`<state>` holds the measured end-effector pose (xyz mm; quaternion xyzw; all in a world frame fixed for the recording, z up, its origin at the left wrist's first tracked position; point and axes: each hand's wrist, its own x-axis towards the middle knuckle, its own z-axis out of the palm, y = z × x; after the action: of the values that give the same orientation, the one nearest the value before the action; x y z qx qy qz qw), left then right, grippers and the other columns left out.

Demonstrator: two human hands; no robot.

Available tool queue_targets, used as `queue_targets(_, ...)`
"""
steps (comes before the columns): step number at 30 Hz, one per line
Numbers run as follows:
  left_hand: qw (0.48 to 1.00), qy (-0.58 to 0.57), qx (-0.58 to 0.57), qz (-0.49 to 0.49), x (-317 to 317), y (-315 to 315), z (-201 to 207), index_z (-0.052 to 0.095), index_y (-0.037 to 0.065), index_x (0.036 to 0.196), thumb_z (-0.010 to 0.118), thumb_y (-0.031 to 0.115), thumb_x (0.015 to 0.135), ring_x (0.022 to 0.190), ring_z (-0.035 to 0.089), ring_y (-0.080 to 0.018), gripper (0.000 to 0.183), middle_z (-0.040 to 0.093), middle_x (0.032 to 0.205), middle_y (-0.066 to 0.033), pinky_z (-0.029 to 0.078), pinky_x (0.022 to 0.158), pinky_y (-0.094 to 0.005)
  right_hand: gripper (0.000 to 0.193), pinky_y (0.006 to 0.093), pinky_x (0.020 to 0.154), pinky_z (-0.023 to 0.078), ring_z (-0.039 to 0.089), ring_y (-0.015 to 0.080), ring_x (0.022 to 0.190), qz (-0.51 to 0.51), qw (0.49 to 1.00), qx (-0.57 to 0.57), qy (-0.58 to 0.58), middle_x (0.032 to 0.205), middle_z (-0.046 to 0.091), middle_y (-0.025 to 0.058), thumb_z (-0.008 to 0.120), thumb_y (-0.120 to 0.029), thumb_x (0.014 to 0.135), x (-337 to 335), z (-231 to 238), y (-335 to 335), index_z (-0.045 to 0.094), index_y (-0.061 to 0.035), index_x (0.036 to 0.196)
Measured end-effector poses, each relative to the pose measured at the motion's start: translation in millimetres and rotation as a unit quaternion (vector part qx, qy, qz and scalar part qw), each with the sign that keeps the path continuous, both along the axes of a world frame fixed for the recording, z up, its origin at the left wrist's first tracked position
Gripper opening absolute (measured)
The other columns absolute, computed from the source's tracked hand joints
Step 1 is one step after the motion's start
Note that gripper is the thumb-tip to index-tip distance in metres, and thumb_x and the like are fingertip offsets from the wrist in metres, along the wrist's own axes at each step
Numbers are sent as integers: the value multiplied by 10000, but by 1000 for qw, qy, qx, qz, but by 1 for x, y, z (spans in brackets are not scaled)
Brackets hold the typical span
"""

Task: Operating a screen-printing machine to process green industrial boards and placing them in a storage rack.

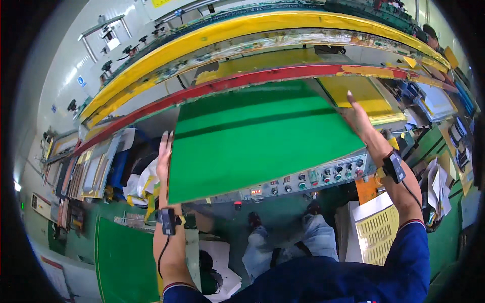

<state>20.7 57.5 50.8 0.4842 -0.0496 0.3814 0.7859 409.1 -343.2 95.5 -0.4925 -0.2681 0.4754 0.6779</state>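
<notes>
A large glossy green board [262, 144] lies level in front of me, under a red bar that casts a dark stripe across it. My left hand [164, 156] holds its left edge, fingers straight and pressed along the side. At the right edge, my right hand [357, 117] grips the board with the thumb pointing up and away; its other fingers are hidden at or below the edge. The board's near edge overhangs a control panel [328, 174] with knobs, buttons and a lit red display. Small black devices are strapped to both my wrists.
Above the board run the red bar [242, 82] and a thick yellow beam [262, 21] of the machine. A yellow framed panel [361, 98] lies beyond my right hand. Another green board [124, 257] is at lower left. Stacked panels [93, 171] stand left; a yellow slotted sheet [376, 235] lies lower right.
</notes>
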Motion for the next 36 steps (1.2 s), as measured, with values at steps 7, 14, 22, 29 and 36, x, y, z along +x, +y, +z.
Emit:
queue_targets(7,995,63,30,75,20,7,-14,182,-20,1468,437,124,919,1399,278,-270,621,267,1519,-161,262,1131,-363,858,346,974,416,547,280,1120,-113,993,12,-29,1298,528,192,250,-652,944,35,-35,-6,359,79,1379)
queue_targets(14,948,163,-82,260,-145,-80,8,360,-95,1356,536,205,870,1270,441,-273,598,482,1357,-196,293,1104,-395,791,391,1064,329,424,280,1273,1,984,59,-167,1418,409,171,267,-598,967,-20,-66,50,335,60,1402)
queue_targets(22,717,433,-158,523,-403,-244,38,357,-111,1359,530,94,843,965,634,-266,581,598,1170,-218,505,877,-346,522,348,1055,343,472,264,1262,104,849,85,-511,1334,514,208,474,-268,915,-235,-43,182,440,-7,1365)
queue_targets(29,624,459,-219,593,-585,-354,53,470,-36,1300,473,6,839,878,633,-215,463,618,1013,-89,530,808,-346,819,433,1097,273,359,394,1318,250,680,496,-478,1423,358,261,623,-447,836,-468,0,293,303,42,1410)
queue_targets(36,542,331,-150,758,-625,-297,41,259,-13,1456,511,-14,852,1064,561,-220,655,534,1159,-106,454,911,-324,582,399,978,394,528,359,1124,215,720,363,-551,1167,569,221,626,-204,801,-575,31,386,463,-22,1329)
